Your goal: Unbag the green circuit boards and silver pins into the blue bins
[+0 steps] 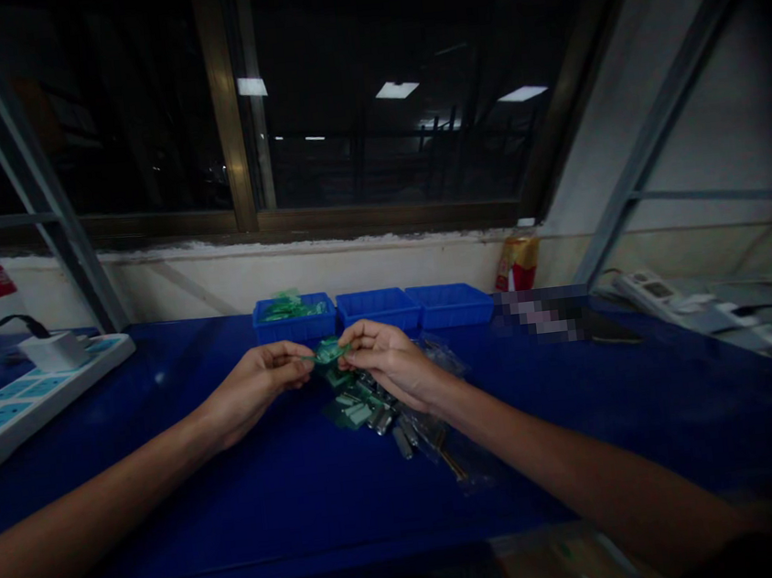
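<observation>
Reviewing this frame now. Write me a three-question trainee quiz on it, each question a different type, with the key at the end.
1. True or false: the left hand and the right hand both grip the small green item between them.
2. Which bin in the row of three blue bins holds a heap of green pieces? A) left B) middle C) right
3. Fill in the blank: from the person's viewpoint, the orange-and-red bottle stands just to the ____ of the bin row.

Key: 1 true; 2 A; 3 right
</observation>
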`<state>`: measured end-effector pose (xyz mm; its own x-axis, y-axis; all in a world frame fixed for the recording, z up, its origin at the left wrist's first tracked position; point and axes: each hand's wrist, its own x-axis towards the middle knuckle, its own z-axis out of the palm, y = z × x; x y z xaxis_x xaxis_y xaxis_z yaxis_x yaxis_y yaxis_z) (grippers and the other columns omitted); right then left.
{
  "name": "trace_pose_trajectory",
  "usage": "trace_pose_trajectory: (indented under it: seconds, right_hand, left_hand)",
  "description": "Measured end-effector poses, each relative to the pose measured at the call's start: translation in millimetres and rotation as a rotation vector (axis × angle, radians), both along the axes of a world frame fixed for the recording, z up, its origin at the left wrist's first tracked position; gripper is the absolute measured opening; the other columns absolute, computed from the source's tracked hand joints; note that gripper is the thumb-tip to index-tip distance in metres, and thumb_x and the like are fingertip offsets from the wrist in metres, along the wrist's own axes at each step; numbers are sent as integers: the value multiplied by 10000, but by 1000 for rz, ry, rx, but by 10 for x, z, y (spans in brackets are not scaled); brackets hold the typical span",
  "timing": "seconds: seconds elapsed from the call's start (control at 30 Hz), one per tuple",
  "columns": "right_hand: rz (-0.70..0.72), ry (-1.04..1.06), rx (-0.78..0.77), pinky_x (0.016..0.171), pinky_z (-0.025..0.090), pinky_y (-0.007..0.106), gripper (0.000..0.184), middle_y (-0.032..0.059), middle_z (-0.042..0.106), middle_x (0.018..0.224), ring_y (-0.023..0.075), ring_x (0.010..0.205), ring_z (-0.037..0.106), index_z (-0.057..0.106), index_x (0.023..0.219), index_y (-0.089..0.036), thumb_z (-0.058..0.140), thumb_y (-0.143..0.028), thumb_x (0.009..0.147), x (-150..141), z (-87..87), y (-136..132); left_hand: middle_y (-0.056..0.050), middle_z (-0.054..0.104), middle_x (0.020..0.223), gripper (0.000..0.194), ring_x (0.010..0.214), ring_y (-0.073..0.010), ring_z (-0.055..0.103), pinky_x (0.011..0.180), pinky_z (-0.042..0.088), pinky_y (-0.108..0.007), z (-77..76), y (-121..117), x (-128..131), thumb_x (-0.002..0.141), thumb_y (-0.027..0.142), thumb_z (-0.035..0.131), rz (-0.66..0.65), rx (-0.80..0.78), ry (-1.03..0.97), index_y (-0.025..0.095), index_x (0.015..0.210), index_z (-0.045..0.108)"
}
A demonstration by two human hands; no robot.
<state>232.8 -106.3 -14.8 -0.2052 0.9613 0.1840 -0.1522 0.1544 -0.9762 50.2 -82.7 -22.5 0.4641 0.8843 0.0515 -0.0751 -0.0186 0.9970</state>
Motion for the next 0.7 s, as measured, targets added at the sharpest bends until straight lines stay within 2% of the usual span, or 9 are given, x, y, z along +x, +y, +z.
trace_pose_trajectory:
  seconds: [0.23, 0.5, 0.7]
  right_hand:
    - [17, -49, 58, 697, 437, 272, 177, -6, 575, 691, 114, 675, 561, 552, 755, -189, 626, -130, 605, 19, -19, 38]
    - [-66, -163, 65, 633, 415, 261, 156, -18, 554, 651, 108, 627, 546, 497, 731, -197, 593, -130, 627, -5, -54, 50]
    - [-58, -190, 93, 596, 380, 248, 157, -22, 544, 644, 105, 626, 528, 488, 722, -189, 597, -145, 618, -2, -68, 56]
  left_hand:
    - [10, 573, 698, 130, 635, -88, 493, 620, 345, -222, 24, -13, 2, 661, 185, 650, -15, 8, 2, 147, 781, 616]
    - [7, 568, 677, 124, 633, -96, 487, 621, 345, -230, 15, -3, 4, 676, 234, 649, -9, 56, 53, 143, 754, 616]
    - [6, 562, 660, 130, 620, -98, 485, 615, 347, -233, 16, -11, 8, 667, 241, 657, 6, 55, 61, 140, 732, 608]
